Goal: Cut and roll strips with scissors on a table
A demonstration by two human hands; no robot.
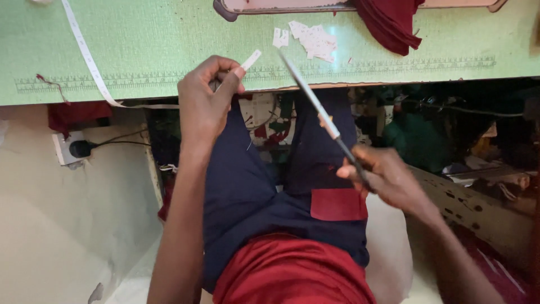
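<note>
One small white paper strip (251, 59) pinched in left hand (207, 101) fingers

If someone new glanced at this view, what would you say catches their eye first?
Most likely the long scissors held in the right hand, blades pointing up across the middle. Next, the left hand pinching a small white strip at the edge of the green table. A dark red cloth lies at the top.

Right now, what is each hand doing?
Left hand: closed, pinching a small white strip.
Right hand: closed on scissors, blades pointing toward the green table.
</note>
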